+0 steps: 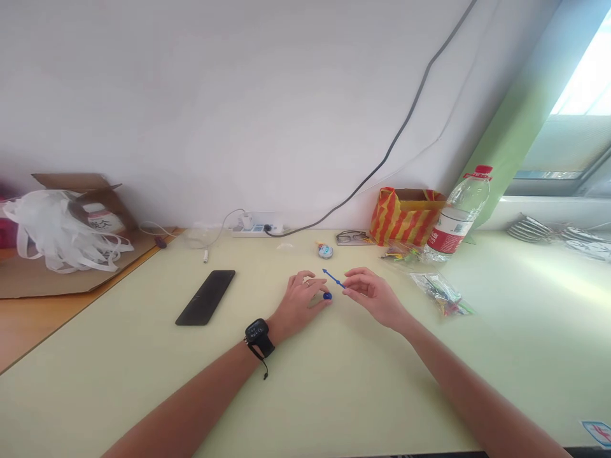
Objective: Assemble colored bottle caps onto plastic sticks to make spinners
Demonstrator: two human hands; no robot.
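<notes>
A small dark-blue round piece [327,296] sits at the fingertips of my left hand [300,304], against the thumb and just below the index finger. How firmly it is gripped is hard to make out. Between the thumb and fingers of my right hand [377,298] is a thin blue stick with an arrow-shaped tip [331,275], slanting up to the left. The stick's near end is partly covered by the fingertips. Both hands are close together over the pale table [315,381], the stick's tip slightly beyond the round piece.
Left of my hands lies a black phone [206,298]. A small round tin [325,251], eyeglasses [353,237] and a power strip [255,230] are near the wall. To the right are plastic packets [442,294], a striped bag [405,216] and a large bottle [458,219]. A cardboard box [71,277] stands far left.
</notes>
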